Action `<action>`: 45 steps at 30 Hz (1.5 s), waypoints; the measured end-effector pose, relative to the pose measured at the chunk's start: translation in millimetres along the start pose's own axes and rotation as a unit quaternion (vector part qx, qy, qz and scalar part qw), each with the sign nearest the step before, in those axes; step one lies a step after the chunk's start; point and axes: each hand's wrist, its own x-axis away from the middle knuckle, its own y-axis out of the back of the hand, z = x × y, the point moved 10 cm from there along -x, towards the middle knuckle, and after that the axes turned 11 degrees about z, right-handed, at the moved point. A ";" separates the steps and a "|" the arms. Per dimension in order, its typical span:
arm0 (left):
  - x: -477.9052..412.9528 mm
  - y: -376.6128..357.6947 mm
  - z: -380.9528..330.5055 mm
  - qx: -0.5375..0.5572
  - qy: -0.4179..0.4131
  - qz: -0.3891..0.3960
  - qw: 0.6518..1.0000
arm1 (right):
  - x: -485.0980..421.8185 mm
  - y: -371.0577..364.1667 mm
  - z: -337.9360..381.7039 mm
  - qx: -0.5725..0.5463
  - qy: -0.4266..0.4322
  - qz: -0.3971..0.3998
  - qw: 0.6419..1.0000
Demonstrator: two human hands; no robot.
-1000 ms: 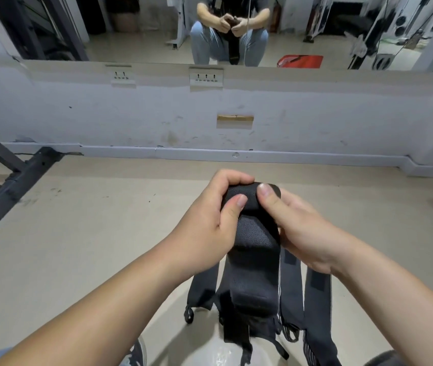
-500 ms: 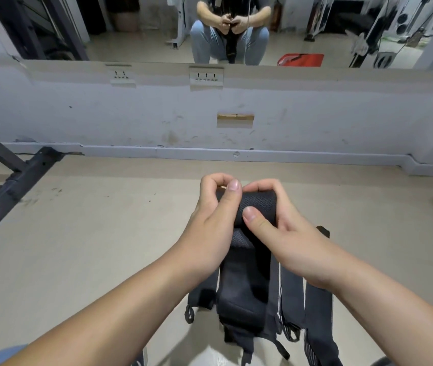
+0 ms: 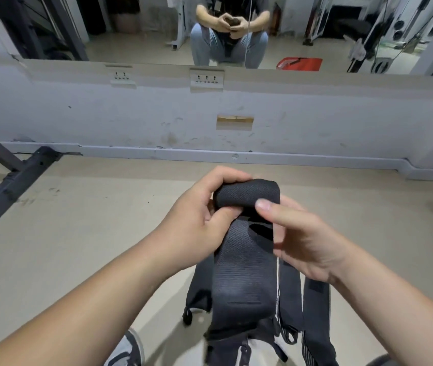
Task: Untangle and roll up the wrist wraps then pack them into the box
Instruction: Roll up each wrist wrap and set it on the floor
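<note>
"Black woven fabric wrist wrap [image 3: 244,273]: position?"

"Held in the air between both hands, above the beige floor [image 3: 78,233]. Its top end is wound into a short, thick roll [image 3: 248,194]. The unwound length hangs straight down from the roll toward the person."

"Left hand [image 3: 194,223]?"

"Gripping. The fingers are curled over the left end of the roll and the thumb is tucked against its underside."

"Right hand [image 3: 305,241]?"

"Pinching. The thumb presses on the near face at the roll's lower right edge. The other fingers pass behind the fabric and are mostly hidden, so how they lie cannot be told."

"Anything beneath?"

"A bunch [image 3: 315,313] of further dark fabric wraps hangs below the hands, behind and to both sides of the held length. Several strips overlap, one at the lower right is striped, and small loops show at the ends. Which strip belongs to which wrap cannot be told. Their lower ends lie against something pale at the bottom edge, which I cannot identify."

"Surroundings?"

"A grey-and-white shoe [image 3: 128,350] sits at the bottom edge, left of the bunch. A dark metal frame [image 3: 14,178] stands on the floor at the left. Ahead is a scuffed white wall [image 3: 78,114] with two socket plates [image 3: 206,79]. Above it a mirror [image 3: 144,35] reflects a seated person with both hands together on a dark item."
</note>
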 end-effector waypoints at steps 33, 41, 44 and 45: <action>-4.8 -18.3 31.9 0.129 0.123 0.003 0.984 | -3.5 30.3 1.8 -0.030 0.037 -0.094 0.994; -2.1 -10.9 41.3 0.121 0.192 -0.025 0.974 | -0.5 34.6 -4.4 -0.001 0.008 -0.107 0.994; -3.4 -4.0 32.4 0.033 0.158 -0.031 0.986 | -1.7 35.6 -13.9 -0.008 -0.043 -0.123 0.991; -3.8 -3.8 28.9 0.016 0.144 -0.031 0.989 | -1.6 38.1 -18.8 -0.005 -0.062 -0.124 0.990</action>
